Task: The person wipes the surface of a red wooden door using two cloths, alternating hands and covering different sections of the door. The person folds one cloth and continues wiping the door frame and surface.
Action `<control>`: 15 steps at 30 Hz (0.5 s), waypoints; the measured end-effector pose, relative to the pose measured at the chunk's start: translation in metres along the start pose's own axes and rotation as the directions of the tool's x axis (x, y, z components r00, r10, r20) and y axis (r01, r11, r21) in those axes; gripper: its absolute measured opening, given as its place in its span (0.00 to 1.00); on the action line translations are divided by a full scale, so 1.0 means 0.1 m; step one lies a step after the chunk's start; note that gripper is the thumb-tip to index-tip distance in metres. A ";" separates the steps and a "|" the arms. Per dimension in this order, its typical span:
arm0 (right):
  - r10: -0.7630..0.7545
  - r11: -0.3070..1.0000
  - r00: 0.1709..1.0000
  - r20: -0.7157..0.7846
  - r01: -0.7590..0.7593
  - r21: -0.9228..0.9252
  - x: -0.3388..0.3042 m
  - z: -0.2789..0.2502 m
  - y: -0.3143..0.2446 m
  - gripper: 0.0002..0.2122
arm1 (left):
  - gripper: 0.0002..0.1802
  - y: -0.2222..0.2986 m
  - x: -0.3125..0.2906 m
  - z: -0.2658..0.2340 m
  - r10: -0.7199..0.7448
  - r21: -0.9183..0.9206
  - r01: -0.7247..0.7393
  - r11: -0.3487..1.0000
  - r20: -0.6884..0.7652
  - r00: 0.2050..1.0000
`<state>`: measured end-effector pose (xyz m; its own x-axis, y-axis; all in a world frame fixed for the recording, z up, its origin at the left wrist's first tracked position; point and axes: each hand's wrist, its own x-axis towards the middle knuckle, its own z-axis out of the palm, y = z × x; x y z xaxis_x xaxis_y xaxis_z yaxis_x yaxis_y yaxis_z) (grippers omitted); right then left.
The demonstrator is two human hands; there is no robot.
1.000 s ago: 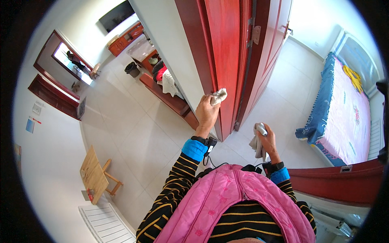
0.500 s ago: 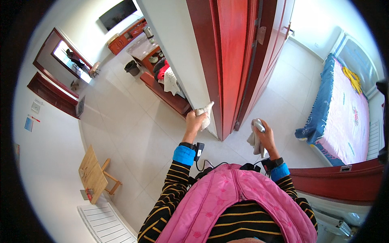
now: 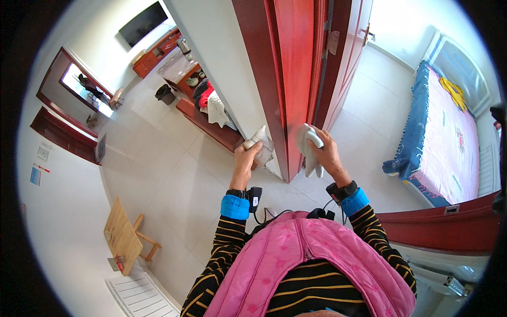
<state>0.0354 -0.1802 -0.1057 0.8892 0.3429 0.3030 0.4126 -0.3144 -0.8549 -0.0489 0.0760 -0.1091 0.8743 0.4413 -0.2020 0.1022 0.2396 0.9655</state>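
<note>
This is a home, seen where two rooms meet at a red wooden door frame (image 3: 297, 79); at the right of the frame is a bedroom, shown by a bed (image 3: 449, 142) with a pale headboard (image 3: 459, 62), a pink spread bordered in fringed blue and a bunched yellow cloth (image 3: 452, 94); the upper left reads as a living room, with a flat black television (image 3: 142, 24) on the wall, a reddish wooden cabinet (image 3: 150, 57) below it, a metal kettle (image 3: 183, 46), a dark bin (image 3: 165, 94) and a long wooden bench (image 3: 203, 124) near piled clothes (image 3: 215, 110); at lower left stand a small wooden table (image 3: 121, 238) and a white radiator-like panel (image 3: 142, 296); pale tiles (image 3: 163, 164) cover the floor.
</note>
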 end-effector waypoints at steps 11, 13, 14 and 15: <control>-0.010 1.000 0.998 -0.064 0.008 -0.030 0.15 0.52 -0.19 0.16 | 0.15 0.09 -0.10 -0.27 -0.001 0.022 0.002 1.000 -0.048 0.999; -0.050 0.996 0.994 -0.100 0.042 -0.076 0.22 0.57 -0.18 0.16 | 0.15 0.07 -0.10 -0.29 0.001 0.025 0.000 1.000 -0.056 0.998; -0.033 0.994 0.994 -0.104 0.022 -0.104 0.24 0.60 -0.19 0.16 | 0.15 0.06 -0.11 -0.30 -0.008 0.026 0.009 1.000 -0.062 0.998; -0.038 0.992 0.993 -0.116 0.023 -0.126 0.28 0.61 -0.19 0.16 | 0.15 0.05 -0.10 -0.31 -0.010 0.037 0.012 0.999 -0.063 0.998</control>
<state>0.0398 -0.1103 -0.1067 0.8898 0.2497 0.3819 0.4547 -0.4154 -0.7879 -0.0717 0.0998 -0.1075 0.8418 0.4923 -0.2214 0.1303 0.2129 0.9684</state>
